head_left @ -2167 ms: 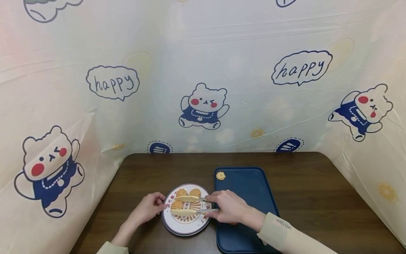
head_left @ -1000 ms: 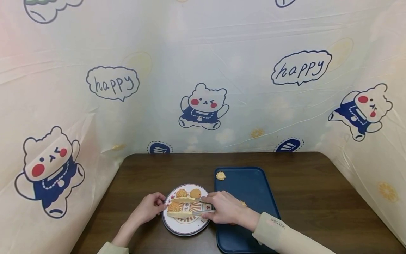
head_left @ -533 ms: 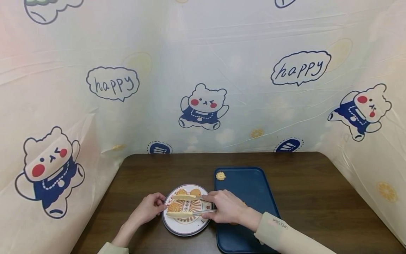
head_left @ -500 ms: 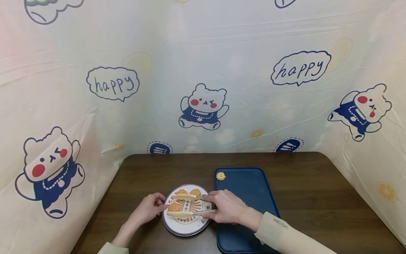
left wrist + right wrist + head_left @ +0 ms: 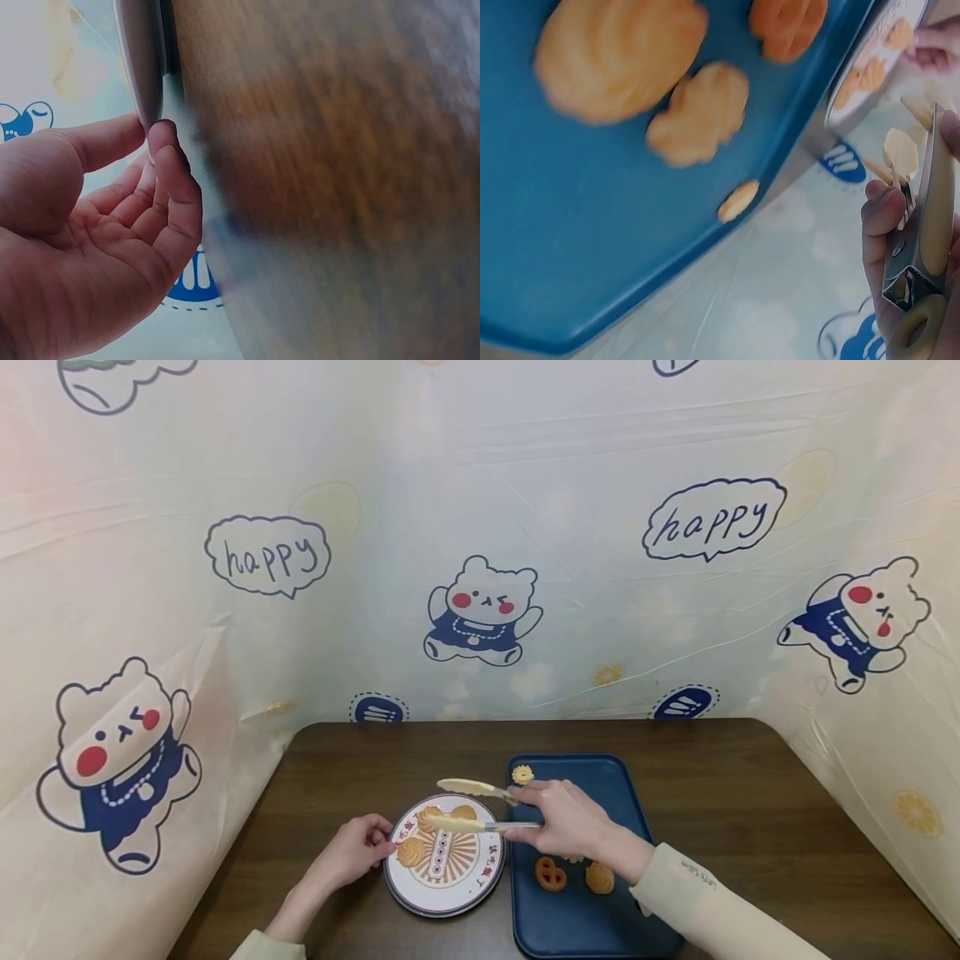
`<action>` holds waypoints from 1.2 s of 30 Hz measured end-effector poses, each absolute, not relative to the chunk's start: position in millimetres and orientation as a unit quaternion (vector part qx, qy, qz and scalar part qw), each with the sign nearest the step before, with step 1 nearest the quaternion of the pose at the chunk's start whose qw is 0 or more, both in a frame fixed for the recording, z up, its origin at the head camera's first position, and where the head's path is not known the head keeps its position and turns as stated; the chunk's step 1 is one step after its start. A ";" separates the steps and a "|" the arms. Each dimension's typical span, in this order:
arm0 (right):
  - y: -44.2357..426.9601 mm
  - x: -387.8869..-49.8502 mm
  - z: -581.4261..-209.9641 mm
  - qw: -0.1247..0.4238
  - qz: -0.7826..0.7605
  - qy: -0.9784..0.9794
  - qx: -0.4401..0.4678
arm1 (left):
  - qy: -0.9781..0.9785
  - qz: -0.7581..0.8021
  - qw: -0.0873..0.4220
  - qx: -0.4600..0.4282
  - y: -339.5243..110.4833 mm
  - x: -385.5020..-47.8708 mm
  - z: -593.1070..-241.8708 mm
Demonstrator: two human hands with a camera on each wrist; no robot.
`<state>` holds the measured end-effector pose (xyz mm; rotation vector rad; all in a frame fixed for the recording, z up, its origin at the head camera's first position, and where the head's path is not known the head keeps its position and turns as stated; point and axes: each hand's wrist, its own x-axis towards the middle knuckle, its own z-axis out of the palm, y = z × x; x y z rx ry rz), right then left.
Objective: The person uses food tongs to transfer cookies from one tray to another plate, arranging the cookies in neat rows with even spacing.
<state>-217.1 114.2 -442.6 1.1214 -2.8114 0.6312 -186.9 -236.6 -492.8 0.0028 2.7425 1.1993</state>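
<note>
My left hand (image 5: 352, 853) pinches the left rim of the white plate (image 5: 442, 893) between thumb and fingers; in the left wrist view the hand (image 5: 97, 225) has the rim (image 5: 141, 67) at its fingertips. Several cookies lie on the plate, among them a swirled one (image 5: 410, 852) at its left. My right hand (image 5: 573, 818) grips metal tongs with cream tips (image 5: 457, 823), spread apart with nothing between them, above the plate's upper part. In the right wrist view the tongs (image 5: 936, 202) lie in the hand's curled fingers.
Right of the plate is a blue tray (image 5: 592, 927). On it are a pretzel-shaped cookie (image 5: 551, 875), a swirled cookie (image 5: 600, 877), a small flower-shaped cookie (image 5: 522, 774) at the upper left, and another partly under the right hand. A patterned cloth (image 5: 480, 468) hangs behind the wooden table (image 5: 720, 793).
The right hand and tongs have moved up and to the right, off the swirled cookie, which stays at the plate's left. More tray cookies show. My left hand has stayed on the rim.
</note>
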 end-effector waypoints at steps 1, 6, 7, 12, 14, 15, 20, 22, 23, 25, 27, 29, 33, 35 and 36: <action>118.1 -219.0 -441.4 0.032 0.204 -0.911 0.357 | 0.914 0.399 0.074 0.001 -236.6 -186.9 -492.8; 137.8 -228.5 -437.8 0.060 0.194 -0.924 0.325 | 0.914 0.399 0.076 -0.001 -236.4 -186.9 -492.6; 141.5 -230.4 -437.3 0.065 0.192 -0.926 0.319 | 0.914 0.399 0.076 -0.002 -236.4 -186.9 -492.5; 157.8 -238.9 -436.2 0.081 0.189 -0.933 0.296 | 0.913 0.400 0.076 -0.002 -236.5 -186.7 -491.4; 164.0 -242.6 -438.2 0.077 0.197 -0.933 0.290 | 0.914 0.399 0.075 -0.002 -236.5 -186.6 -491.5; 167.1 -244.4 -439.8 0.076 0.201 -0.933 0.288 | 0.914 0.399 0.074 -0.001 -236.5 -186.8 -491.6; 182.1 -251.0 -448.5 0.067 0.217 -0.933 0.280 | 0.916 0.396 0.073 -0.001 -236.3 -187.9 -493.2; 187.1 -252.5 -451.5 0.062 0.221 -0.934 0.274 | 0.916 0.395 0.073 -0.002 -236.4 -187.9 -493.3; 189.6 -253.1 -453.1 0.061 0.222 -0.934 0.272 | 0.916 0.395 0.072 -0.001 -236.4 -187.9 -493.2; 194.0 -254.5 -456.4 0.059 0.223 -0.936 0.266 | 0.915 0.396 0.074 -0.002 -236.4 -187.5 -492.9; 197.9 -255.7 -459.5 0.057 0.223 -0.938 0.259 | 0.915 0.396 0.074 -0.001 -236.5 -187.4 -492.7; 201.2 -256.6 -462.2 0.058 0.221 -0.939 0.257 | 0.915 0.395 0.075 -0.002 -236.4 -187.2 -492.6; 206.6 -258.0 -467.2 0.054 0.214 -0.942 0.253 | 0.915 0.396 0.077 -0.003 -236.4 -187.0 -492.6; 208.2 -258.3 -469.2 0.048 0.212 -0.944 0.248 | 0.915 0.396 0.078 -0.004 -236.4 -187.0 -492.5; 208.9 -258.4 -470.3 0.047 0.211 -0.945 0.247 | 0.915 0.395 0.078 -0.004 -236.4 -187.1 -492.4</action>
